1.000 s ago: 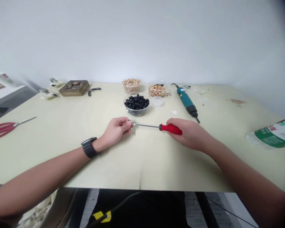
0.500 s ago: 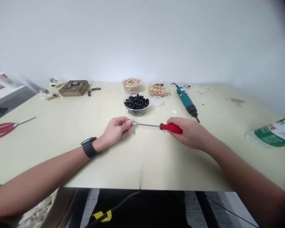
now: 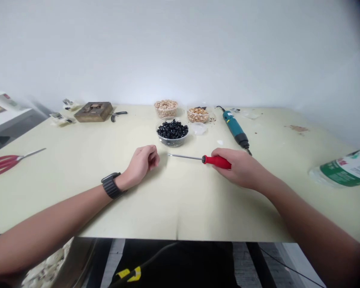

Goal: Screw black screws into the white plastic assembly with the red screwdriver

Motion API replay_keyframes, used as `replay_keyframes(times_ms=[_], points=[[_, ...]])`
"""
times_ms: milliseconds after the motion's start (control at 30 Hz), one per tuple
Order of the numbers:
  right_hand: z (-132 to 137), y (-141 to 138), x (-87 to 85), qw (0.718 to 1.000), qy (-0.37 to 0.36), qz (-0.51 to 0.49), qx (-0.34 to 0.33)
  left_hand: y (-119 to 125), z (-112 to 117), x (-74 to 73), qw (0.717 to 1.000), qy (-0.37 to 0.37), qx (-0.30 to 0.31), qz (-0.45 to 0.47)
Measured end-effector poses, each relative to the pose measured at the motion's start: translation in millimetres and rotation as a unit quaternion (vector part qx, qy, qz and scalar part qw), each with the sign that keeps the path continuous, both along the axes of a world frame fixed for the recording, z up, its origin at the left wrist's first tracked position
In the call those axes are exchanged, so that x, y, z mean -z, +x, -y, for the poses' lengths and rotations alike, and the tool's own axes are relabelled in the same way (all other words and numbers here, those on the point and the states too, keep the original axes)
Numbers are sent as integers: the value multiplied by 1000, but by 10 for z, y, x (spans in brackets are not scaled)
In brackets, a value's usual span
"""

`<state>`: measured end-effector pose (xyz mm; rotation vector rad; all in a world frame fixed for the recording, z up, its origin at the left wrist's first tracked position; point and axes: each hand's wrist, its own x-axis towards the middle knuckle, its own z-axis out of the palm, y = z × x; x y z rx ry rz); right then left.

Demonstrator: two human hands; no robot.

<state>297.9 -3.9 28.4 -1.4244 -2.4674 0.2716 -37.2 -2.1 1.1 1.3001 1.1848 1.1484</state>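
– here, what is held by the right hand [image 3: 243,170]?
– a screwdriver [image 3: 211,160] is held by its red handle. the fingers are wrapped closed around the handle's rear part, and the thin metal shaft is pointed leftward, low over the table [image 3: 78,172], with its tip free.
– and the left hand [image 3: 142,163]?
– it is rested on the table, fingers curled into a loose fist, apart from the tip. whether anything is enclosed cannot be told. a dark watch [image 3: 110,186] is worn at the wrist, and a clear bowl of black beads [image 3: 172,133] is seen just behind the shaft.
– how is the tool judged to handle?
– it is judged light and stiff. the smooth shaft would be slippery and the tip sharp, so the thick handle is best gripped.
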Motion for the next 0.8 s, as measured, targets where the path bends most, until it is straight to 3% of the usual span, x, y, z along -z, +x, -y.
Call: replay_keyframes(times_ms=[167,333,433,567,800], points=[[-2,2,-7,1000,6,0,-3,54,24,-51,999,14,-23,-40],[0,-5,-10,1000,5,-7,-4,103,19,-75,998,36,-49,-10],[5,-6,-15,1000,9,-13,-4,80,27,-85,998,6,-60,14],[8,1,-18,1000,19,-20,-12,52,42,-104,998,-43,-42,29],[18,-1,-18,1000,2,-27,-6,54,42,-78,1000,-14,4,5]])
